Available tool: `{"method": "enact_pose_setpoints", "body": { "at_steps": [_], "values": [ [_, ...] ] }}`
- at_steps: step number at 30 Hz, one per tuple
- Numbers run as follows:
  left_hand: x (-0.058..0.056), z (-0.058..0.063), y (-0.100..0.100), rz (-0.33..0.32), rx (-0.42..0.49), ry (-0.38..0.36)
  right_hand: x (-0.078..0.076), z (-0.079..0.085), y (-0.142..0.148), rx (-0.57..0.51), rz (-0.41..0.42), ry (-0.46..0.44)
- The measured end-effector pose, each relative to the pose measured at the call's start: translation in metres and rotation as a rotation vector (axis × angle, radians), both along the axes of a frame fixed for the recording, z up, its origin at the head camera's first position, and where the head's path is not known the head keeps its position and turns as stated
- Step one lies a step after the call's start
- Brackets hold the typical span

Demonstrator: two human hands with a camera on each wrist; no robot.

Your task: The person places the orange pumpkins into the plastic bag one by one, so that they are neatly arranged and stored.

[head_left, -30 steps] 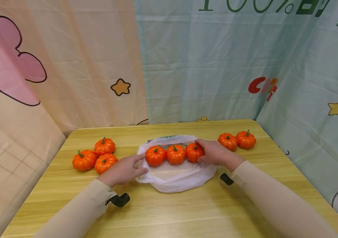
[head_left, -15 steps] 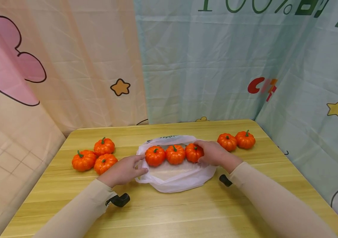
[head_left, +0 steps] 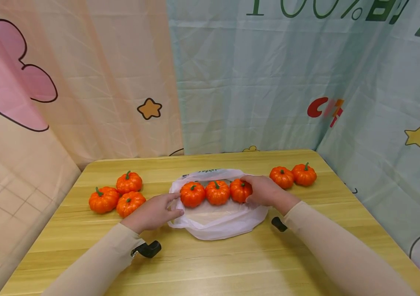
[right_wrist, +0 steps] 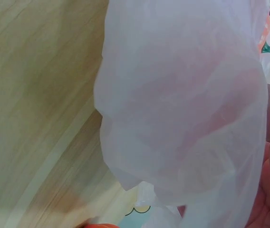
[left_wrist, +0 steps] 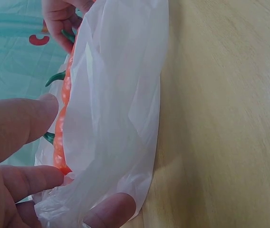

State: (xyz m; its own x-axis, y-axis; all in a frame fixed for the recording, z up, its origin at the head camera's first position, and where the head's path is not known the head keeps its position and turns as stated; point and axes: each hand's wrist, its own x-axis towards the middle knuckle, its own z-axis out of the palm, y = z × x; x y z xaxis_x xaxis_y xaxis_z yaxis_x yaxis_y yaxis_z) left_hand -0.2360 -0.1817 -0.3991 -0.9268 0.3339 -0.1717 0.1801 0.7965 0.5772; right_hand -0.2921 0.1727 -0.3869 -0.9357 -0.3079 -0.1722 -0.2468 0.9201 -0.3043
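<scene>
A white plastic bag [head_left: 222, 230] lies spread on the table with a row of small orange pumpkins in its mouth: a left one [head_left: 192, 195], a middle one [head_left: 217, 193] and a right one [head_left: 240, 191]. My right hand [head_left: 263, 190] grips the right pumpkin, fingers over its far side and thumb in front. In the right wrist view, the translucent bag [right_wrist: 182, 104] covers part of that hand. My left hand [head_left: 153, 212] is at the bag's left edge, fingers extended, a fingertip at the left pumpkin. The left wrist view shows another finger [left_wrist: 113, 209] outside the plastic.
Several more pumpkins stand on the wooden table [head_left: 202, 271]: a left cluster with a front one [head_left: 131, 203] partly behind my left hand, and a right pair [head_left: 304, 174] near the far right corner. Printed cloth [head_left: 247, 90] hangs behind the table and along both sides.
The hands, bag and pumpkins keep practically the same positions; only a very slight shift of the head view shows.
</scene>
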Motion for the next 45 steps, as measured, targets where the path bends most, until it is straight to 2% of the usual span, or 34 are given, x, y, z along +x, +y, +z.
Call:
{"method": "enact_pose_setpoints", "body": {
  "at_steps": [9,25,35,45],
  "values": [
    [0.001,0.001,0.000,-0.003,0.003,0.002,-0.001,-0.001,0.000,-0.014,-0.014,-0.008],
    [0.001,0.001,-0.001,0.018,0.001,-0.011,0.001,0.000,0.000,0.017,0.030,0.032],
    [0.001,0.002,-0.002,0.005,-0.007,-0.001,0.003,0.001,0.001,0.003,0.010,0.021],
    [0.001,0.003,-0.003,0.006,-0.007,0.003,0.002,0.011,0.011,0.003,0.071,0.099]
  ]
}}
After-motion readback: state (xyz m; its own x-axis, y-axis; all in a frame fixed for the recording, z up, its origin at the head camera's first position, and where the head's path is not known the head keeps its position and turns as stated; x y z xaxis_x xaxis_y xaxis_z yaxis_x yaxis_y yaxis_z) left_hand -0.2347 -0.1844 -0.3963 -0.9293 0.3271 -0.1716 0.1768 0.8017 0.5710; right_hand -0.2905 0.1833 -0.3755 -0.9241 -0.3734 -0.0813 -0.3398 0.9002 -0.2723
